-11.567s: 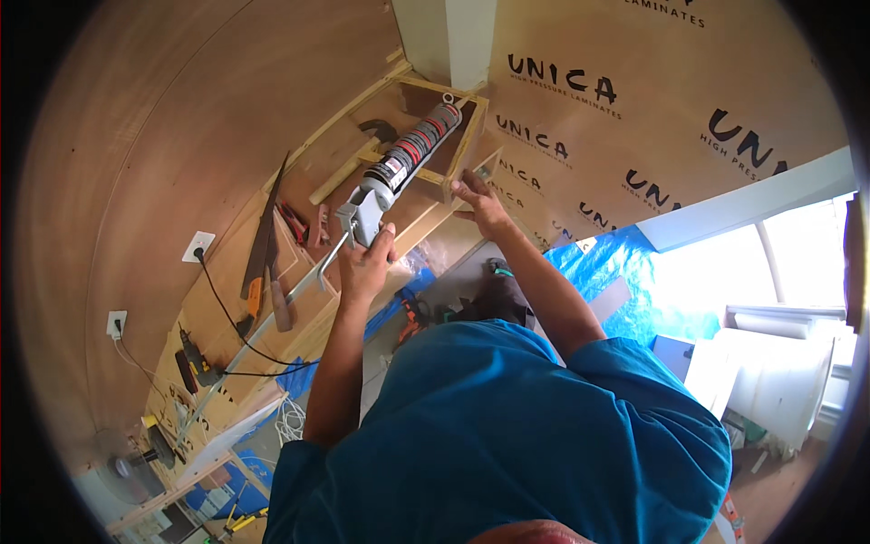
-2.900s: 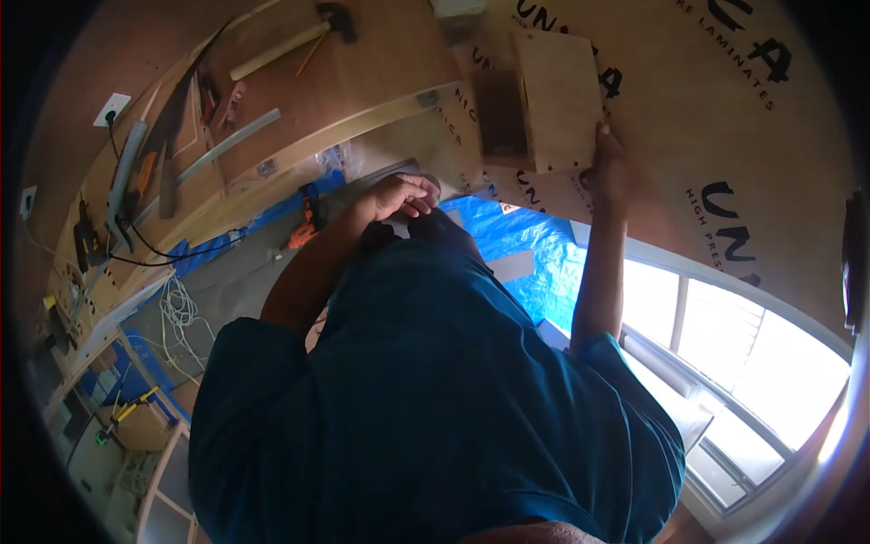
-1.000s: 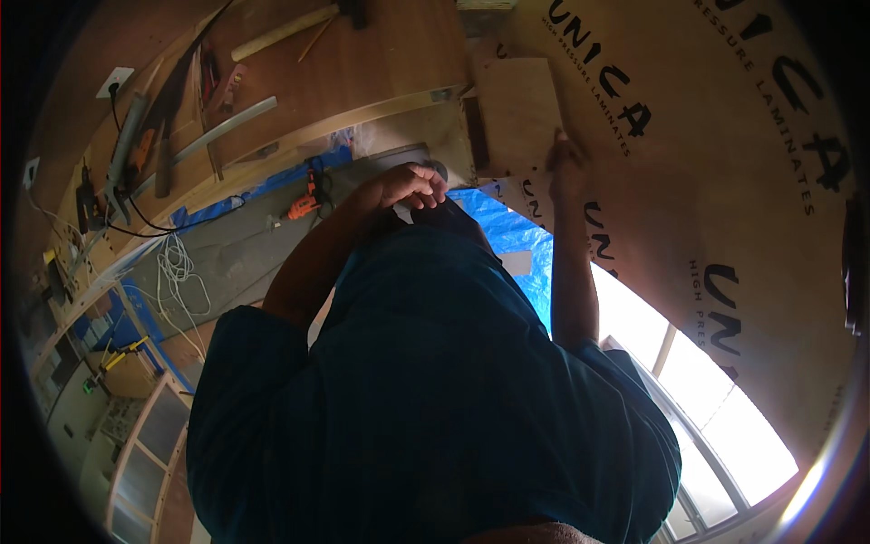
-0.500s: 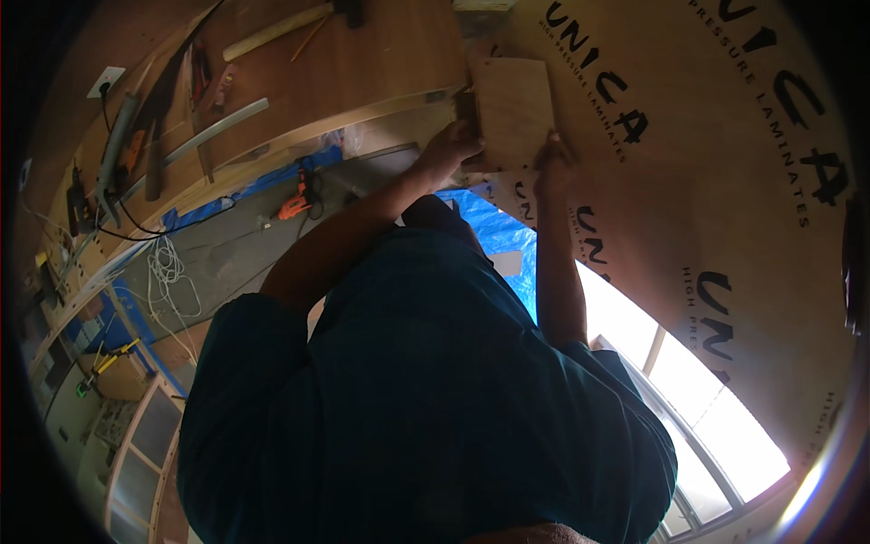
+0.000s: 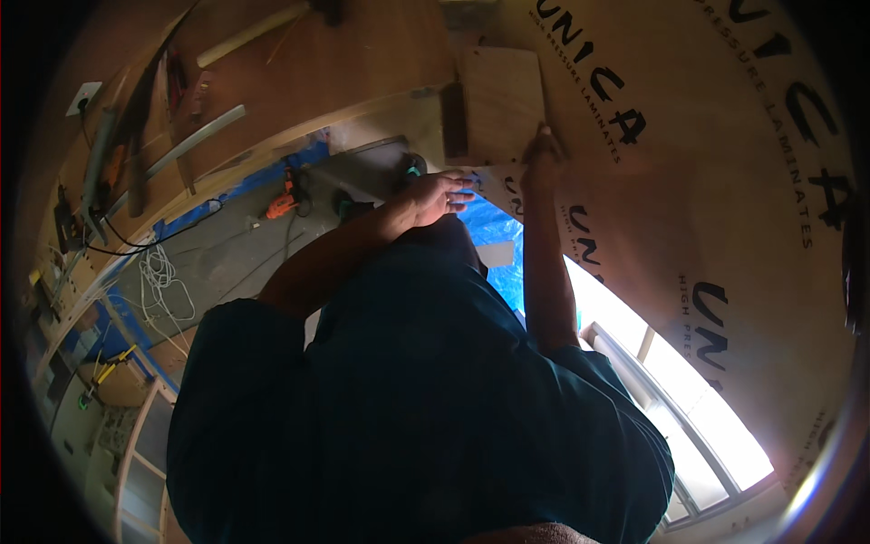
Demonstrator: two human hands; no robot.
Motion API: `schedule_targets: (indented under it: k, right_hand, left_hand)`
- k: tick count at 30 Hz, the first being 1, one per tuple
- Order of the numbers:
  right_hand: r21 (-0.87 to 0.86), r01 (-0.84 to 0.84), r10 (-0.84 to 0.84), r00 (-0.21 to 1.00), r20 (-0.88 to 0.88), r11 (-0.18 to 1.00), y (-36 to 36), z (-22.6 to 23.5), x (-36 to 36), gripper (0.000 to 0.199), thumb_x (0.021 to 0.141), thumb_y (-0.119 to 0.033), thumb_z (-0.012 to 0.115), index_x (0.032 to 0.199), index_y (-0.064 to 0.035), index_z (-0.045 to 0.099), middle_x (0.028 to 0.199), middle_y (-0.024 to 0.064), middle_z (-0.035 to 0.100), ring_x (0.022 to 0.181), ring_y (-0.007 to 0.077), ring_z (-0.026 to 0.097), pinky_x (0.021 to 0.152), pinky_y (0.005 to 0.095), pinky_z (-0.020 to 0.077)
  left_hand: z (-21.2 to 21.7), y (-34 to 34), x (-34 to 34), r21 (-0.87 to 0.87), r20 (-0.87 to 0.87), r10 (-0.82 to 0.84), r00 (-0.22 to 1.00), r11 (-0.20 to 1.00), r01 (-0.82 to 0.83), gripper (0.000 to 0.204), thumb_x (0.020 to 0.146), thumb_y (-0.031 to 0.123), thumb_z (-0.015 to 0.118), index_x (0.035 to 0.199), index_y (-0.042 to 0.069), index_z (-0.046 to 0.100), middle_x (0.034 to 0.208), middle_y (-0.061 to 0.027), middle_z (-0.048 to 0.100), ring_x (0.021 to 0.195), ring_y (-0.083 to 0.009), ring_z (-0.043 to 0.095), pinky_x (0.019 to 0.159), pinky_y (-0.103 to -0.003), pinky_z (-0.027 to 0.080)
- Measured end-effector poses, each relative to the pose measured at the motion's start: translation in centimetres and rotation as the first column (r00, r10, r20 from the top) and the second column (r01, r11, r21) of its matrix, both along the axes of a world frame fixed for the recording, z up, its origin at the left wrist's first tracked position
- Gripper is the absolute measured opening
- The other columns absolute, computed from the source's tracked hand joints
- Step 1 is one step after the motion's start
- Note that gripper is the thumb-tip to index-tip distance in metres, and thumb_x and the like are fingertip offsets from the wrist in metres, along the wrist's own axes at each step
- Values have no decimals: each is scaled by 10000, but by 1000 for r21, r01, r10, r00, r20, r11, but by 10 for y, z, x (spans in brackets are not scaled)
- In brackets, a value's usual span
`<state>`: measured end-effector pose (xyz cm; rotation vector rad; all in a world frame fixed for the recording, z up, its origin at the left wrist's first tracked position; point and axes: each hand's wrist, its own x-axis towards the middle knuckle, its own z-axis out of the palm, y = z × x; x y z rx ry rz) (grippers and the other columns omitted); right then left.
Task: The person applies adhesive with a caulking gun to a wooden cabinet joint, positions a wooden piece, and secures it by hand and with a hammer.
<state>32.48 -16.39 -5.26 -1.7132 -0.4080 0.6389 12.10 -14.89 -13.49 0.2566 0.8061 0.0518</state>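
Observation:
A small rectangular wooden board (image 5: 505, 102) lies on a large brown printed sheet (image 5: 652, 190). At the board's lower right edge, my right hand (image 5: 541, 156) has its fingers closed on it. My left hand (image 5: 437, 198) is off the board, below and to the left of it. Its fingers are spread and nothing is in them. Along the board's left side runs a dark strip (image 5: 454, 120), whose kind I cannot make out.
To the left stretches a wooden workbench (image 5: 362, 63) with a wooden-handled hammer (image 5: 249, 38) and a pale metal strip (image 5: 199, 139). An orange power drill (image 5: 282, 201) and a coiled white cord (image 5: 159, 272) lie on the floor. Blue tarp (image 5: 489, 222) shows below the sheet.
My left hand has let go of the board's left edge and drawn back toward my body, its fingers opening. My right hand remains at the board's right edge.

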Motion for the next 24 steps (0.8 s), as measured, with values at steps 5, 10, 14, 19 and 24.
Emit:
schedule_targets:
  k: [5, 10, 14, 19, 24]
  right_hand:
    - [64, 66, -67, 998, 10, 996, -5, -25, 10, 311, 1037, -252, 569, 939, 12, 702, 659, -26, 530, 562, 62, 461, 489, 247, 350]
    - [11, 39, -40, 999, 29, 999, 7, -17, 4, 278, 1021, -212, 586, 976, 34, 708, 671, -32, 530, 559, 58, 452, 487, 243, 348]
    - [30, 123, -122, 992, -35, 992, 12, -10, -2, 250, 1001, -179, 615, 1008, 50, 714, 698, -25, 563, 604, 61, 495, 527, 234, 380]
    - [106, 192, -195, 980, 28, 976, 10, -28, 5, 244, 972, -145, 657, 1062, 75, 715, 925, 73, 696, 827, 127, 619, 741, 270, 503]
    - [2, 184, -184, 981, 68, 983, 16, -21, 2, 244, 975, -133, 649, 1054, 88, 715, 962, 97, 704, 862, 152, 629, 782, 296, 515]
  left_hand:
    - [-20, -17, 39, -303, 233, 333, 913, 918, -258, 350, 947, 89, 635, 1283, 2, 588, 1345, -129, 588, 1270, -311, 576, 1020, -453, 493]
    - [-23, -29, 52, -455, 229, 574, 786, 777, -435, 306, 907, 64, 696, 1193, -2, 611, 1320, -160, 587, 1293, -352, 551, 1063, -500, 474]
    - [-40, -36, 66, -483, 305, 629, 715, 749, -453, 254, 909, 79, 688, 1142, 2, 626, 1328, -164, 586, 1301, -357, 544, 1072, -501, 469]
    - [-45, -33, 73, -432, 334, 646, 687, 752, -498, 318, 935, 100, 613, 1231, -15, 607, 1367, -189, 572, 1323, -370, 519, 1083, -498, 457]
    - [-47, -23, 83, -456, 220, 698, 681, 691, -561, 388, 963, 31, 458, 1341, -31, 520, 1360, -231, 556, 1289, -381, 534, 1072, -524, 477]
